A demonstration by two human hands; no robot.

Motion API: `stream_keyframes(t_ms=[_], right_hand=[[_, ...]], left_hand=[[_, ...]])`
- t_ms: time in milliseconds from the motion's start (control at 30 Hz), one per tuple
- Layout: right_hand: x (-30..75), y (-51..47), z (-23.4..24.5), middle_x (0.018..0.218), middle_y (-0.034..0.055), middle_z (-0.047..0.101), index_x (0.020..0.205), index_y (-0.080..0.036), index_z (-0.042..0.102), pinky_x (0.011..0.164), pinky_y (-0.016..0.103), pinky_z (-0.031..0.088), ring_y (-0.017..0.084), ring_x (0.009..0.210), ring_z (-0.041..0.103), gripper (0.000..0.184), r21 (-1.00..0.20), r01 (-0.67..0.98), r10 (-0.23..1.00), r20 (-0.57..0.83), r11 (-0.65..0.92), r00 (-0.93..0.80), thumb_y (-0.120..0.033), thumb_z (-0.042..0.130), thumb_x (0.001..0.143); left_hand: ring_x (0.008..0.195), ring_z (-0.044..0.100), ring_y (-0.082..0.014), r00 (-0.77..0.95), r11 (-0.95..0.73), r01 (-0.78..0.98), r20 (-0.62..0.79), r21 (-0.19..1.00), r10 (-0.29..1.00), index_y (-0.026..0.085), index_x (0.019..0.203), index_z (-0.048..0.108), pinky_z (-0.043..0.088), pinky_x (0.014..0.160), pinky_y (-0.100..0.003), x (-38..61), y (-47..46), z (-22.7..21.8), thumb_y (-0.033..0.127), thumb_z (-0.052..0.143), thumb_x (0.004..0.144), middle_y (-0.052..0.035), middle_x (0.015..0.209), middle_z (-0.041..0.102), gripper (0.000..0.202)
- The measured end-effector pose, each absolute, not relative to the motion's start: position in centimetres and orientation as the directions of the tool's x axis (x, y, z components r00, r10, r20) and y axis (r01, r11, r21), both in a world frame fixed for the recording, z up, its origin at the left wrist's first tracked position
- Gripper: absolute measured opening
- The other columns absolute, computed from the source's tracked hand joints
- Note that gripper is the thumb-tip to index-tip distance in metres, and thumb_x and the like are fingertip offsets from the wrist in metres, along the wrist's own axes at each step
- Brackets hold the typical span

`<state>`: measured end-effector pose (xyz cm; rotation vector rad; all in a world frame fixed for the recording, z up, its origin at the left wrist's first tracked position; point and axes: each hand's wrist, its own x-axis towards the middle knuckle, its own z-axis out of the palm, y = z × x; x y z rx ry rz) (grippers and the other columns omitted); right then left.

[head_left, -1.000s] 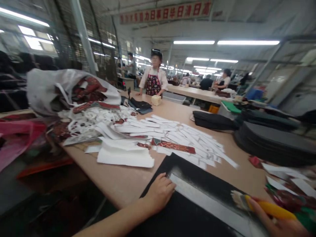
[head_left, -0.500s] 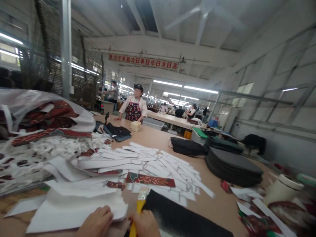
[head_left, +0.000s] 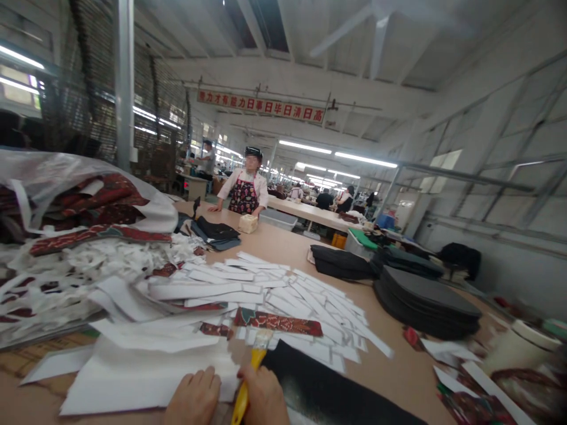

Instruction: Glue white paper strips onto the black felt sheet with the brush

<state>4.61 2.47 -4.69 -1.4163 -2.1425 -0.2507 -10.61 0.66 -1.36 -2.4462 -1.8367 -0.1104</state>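
Observation:
My right hand (head_left: 264, 399) sits at the bottom edge, closed round the yellow handle of a brush (head_left: 250, 372) whose pale bristles point up toward a red patterned strip (head_left: 278, 322). My left hand (head_left: 194, 399) lies right beside it, fingers curled down on the edge of a white sheet (head_left: 146, 372). A black mat (head_left: 323, 392) spreads to the right of my right hand. Both wrists are cut off by the frame.
White paper strips (head_left: 283, 295) cover the table (head_left: 394, 366). A clear bag of red patterned pieces (head_left: 84, 206) stands at the left. Stacks of dark round mats (head_left: 425, 301) sit at the right, a pale cup (head_left: 514, 348) beyond. A person in an apron (head_left: 244, 190) stands at the far end.
The view swung up and left. My right hand carried the brush from the right side of the black mat over to the left, next to my left hand, which shifted onto the white sheet.

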Motion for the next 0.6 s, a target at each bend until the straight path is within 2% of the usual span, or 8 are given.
stream_keyframes(t_ms=[200, 400, 533, 600], right_hand=[[5.2, 1.9, -3.8, 0.072, 0.004, 0.063, 0.087, -0.023, 0.058, 0.059, 0.028, 0.043, 0.021, 0.067, 0.06, 0.025, -0.234, 0.861, 0.814, 0.503, 0.451, -0.29, -0.008, 0.048, 0.071], [4.4, 0.9, -2.6, 0.078, 0.0044, 0.063, 0.092, -0.02, 0.056, 0.063, 0.026, 0.045, 0.019, 0.073, 0.059, 0.029, -0.349, 0.755, 0.767, 0.565, 0.555, -0.302, -0.004, 0.043, 0.071], [2.9, 0.5, -2.1, 0.076, 0.0046, 0.063, 0.092, -0.02, 0.055, 0.064, 0.028, 0.046, 0.02, 0.073, 0.058, 0.026, -0.36, 0.715, 0.743, 0.583, 0.599, -0.329, -0.007, 0.042, 0.073], [2.4, 0.4, -2.2, 0.074, 0.0045, 0.062, 0.09, -0.02, 0.055, 0.063, 0.029, 0.045, 0.021, 0.072, 0.058, 0.026, -0.322, 0.739, 0.739, 0.582, 0.592, -0.339, -0.006, 0.043, 0.071]], left_hand=[[0.092, 0.057, -0.0232, 0.286, -0.286, 0.958, 0.169, -0.024, 0.943, 0.015, 0.096, 0.064, 0.042, 0.083, -0.04, -10.8, 0.4, -2.3, -0.005, 0.025, 0.076, -0.0102, 0.1, 0.062, 0.048], [0.085, 0.059, -0.0235, 0.258, -0.273, 0.957, 0.152, 0.093, 0.954, 0.016, 0.085, 0.064, 0.042, 0.077, -0.039, -11.7, 0.4, -1.2, 0.002, 0.029, 0.08, -0.0085, 0.089, 0.063, 0.038], [0.084, 0.06, -0.0234, 0.247, -0.261, 0.952, 0.106, 0.159, 0.963, 0.016, 0.082, 0.064, 0.042, 0.076, -0.037, -12.2, 1.2, 0.4, 0.009, 0.029, 0.083, -0.008, 0.087, 0.065, 0.036], [0.083, 0.061, -0.0228, 0.212, -0.225, 0.952, 0.085, 0.205, 0.974, 0.017, 0.08, 0.064, 0.042, 0.074, -0.034, -12.5, 1.7, 0.8, 0.013, 0.033, 0.082, -0.0067, 0.084, 0.067, 0.032]])
